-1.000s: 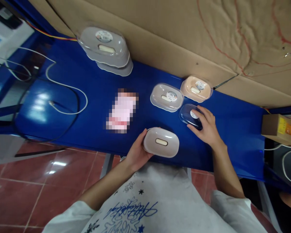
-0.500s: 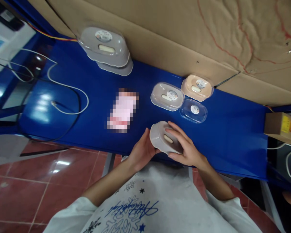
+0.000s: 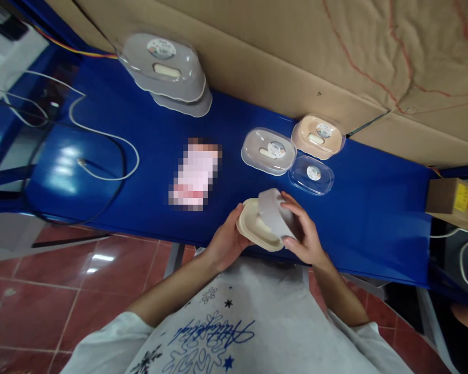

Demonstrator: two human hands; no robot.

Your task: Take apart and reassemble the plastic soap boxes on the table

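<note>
Shallow cream tray (image 3: 250, 222) held over near edge of blue table (image 3: 378, 223), just in front of torso. Its left end is pinched by L hand (image 3: 229, 240), thumb at rim, fingers curled beneath, mostly hidden. Grey cover (image 3: 273, 212) gripped by R hand (image 3: 306, 235), fingers & thumb bent round its right part; cover tilted over tray's right half. Whether edges touch: can't tell.

Handling (judged): both prob. thin moulded plastic, lt. wt., fairly stiff; smooth, so a bit slippery; rim might chip if dropped. Best taken by opposite side walls, approx. midway; tray best supported from below, w/ thumb on rim.

Beyond hands: clear lid (image 3: 311, 176) w/ round label laid flat, beside grey box (image 3: 268, 151) & peach box (image 3: 318, 136), both under clear covers.
</note>
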